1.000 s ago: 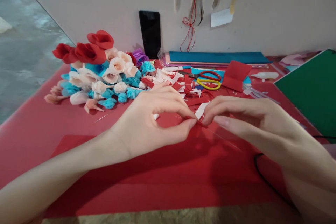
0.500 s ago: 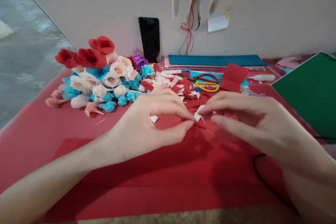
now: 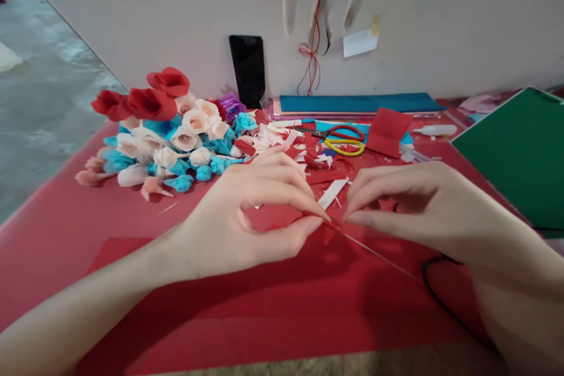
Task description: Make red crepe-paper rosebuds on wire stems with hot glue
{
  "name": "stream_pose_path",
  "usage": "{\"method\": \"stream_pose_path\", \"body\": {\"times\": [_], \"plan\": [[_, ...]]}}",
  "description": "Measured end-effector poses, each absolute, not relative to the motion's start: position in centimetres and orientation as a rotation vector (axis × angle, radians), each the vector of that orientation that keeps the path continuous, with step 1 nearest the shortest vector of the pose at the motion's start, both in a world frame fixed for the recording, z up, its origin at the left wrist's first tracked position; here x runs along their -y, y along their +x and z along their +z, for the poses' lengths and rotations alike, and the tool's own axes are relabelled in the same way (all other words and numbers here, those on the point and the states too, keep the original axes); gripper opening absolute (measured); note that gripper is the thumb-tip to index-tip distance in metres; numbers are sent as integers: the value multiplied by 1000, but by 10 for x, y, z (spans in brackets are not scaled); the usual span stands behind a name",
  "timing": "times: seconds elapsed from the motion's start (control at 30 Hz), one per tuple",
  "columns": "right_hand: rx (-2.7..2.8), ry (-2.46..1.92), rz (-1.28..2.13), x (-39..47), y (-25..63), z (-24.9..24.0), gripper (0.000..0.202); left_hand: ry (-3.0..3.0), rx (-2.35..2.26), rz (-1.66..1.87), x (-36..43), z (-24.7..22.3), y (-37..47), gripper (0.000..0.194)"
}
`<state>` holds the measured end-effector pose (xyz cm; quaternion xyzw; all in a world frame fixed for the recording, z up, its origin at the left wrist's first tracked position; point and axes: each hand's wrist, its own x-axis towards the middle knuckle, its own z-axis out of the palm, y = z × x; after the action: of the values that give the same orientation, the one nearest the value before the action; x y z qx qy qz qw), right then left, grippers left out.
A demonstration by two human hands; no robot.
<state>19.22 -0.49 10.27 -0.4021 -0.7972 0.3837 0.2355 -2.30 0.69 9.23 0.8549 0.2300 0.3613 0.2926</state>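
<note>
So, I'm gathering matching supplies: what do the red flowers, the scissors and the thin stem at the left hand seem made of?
Red flowers: probably crepe or tissue paper, matte, judging by thin, softly curled petals.
Scissors: dark, likely metal blades; smooth red and yellow handles, apparently plastic.
Thin stem at the left hand: perhaps wire, pale, slender and straight; too fine to be sure.

A black smartphone leans against the pale wall. To its right, a red cord, tied in a bow, hangs beside a white paper note secured with yellowish tape. A teal sheet lies along the wall base. Scissors with one red and one yellow handle rest nearer the viewer. At right: a white bottle, possibly for glue, and a green board.
</note>
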Motion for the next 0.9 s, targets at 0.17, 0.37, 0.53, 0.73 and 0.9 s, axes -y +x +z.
{"method": "stream_pose_path", "body": {"times": [0.17,0.37,0.53,0.73,0.9], "plan": [[2022,-1276,795,-2,196,102,9,2275,-546,969,-6,94,-23,18],[1928,-1466,219,-23,214,93,16,2273,-519,969,-6,94,-22,16],[1772,-1495,123,-25,214,86,21,2243,-530,996,-7,92,-22,13],[2048,-1271,892,-1,197,100,18,2127,-637,993,-10,90,-23,13],[2100,-1207,1150,9,190,106,16,2102,-665,1001,-10,89,-23,12]]}}
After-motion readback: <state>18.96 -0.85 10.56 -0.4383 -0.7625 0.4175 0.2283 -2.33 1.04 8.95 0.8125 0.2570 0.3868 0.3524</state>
